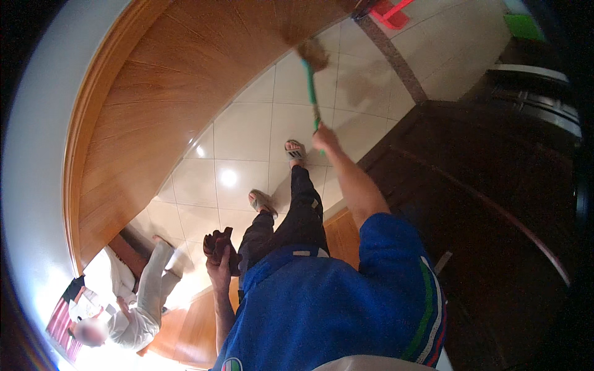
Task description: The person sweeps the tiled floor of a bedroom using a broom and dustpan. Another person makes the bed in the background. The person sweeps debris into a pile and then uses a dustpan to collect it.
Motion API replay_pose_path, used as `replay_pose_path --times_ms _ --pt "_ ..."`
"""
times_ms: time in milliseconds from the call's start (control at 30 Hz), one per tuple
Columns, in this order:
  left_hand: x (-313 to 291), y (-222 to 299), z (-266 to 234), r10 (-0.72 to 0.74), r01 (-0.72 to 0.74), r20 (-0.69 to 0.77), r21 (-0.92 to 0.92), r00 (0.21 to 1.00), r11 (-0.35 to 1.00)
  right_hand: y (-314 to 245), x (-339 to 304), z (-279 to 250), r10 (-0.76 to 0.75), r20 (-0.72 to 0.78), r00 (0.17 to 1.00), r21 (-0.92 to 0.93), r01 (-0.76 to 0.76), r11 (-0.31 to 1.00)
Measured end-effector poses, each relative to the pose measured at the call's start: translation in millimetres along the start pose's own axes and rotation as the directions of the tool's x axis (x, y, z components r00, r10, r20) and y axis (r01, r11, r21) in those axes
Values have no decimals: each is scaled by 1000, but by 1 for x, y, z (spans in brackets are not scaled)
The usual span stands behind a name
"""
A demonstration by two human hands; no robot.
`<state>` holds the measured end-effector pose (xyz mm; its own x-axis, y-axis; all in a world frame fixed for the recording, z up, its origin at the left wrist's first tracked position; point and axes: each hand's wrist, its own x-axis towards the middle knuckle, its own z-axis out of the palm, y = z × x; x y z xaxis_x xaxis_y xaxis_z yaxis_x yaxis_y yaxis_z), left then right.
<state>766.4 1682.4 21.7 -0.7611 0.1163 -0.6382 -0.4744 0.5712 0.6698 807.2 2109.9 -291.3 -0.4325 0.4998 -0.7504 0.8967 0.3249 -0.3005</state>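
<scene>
My right hand (pixel 325 139) is wrapped round the green handle of a short broom (pixel 310 86), with my arm stretched forward. The broom's brown, brush-like head (pixel 314 54) is blurred and lies beside the foot of the wooden panelling. At my left side, my left hand (pixel 221 271) is closed round a dark brown object (pixel 218 246) with an uneven, lobed outline; its kind I cannot make out. My slippered feet (pixel 294 150) stand on the tiles between the two hands.
Pale floor tiles (pixel 244 133) run between the curved-looking wooden panelling (pixel 179 68) and dark furniture (pixel 470 229) at right. A red dustpan (pixel 391 15) lies at the far end, a green object (pixel 523 26) at far right. Another person in white (pixel 139 324) sits at lower left.
</scene>
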Motion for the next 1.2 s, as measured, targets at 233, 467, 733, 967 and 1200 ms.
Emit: replay_pose_path --times_ms 233,467,733,967,1200 --pt "21 -59 -43 110 -90 143 -137 984 986 -29 -131 156 -203 26 979 23 202 979" --pt "13 -97 -65 265 -258 139 -69 954 964 -10 -206 184 -238 200 950 363 154 919" --pt "14 -94 -50 340 -340 -14 -63 940 938 116 -265 80 52 2 999 722 -37 690" --pt "18 -31 -28 181 -183 73 14 981 983 198 -141 -50 202 -435 878 563 90 821" --pt "14 25 -26 -148 143 160 41 976 989 193 25 -195 301 -459 836 382 -120 916"
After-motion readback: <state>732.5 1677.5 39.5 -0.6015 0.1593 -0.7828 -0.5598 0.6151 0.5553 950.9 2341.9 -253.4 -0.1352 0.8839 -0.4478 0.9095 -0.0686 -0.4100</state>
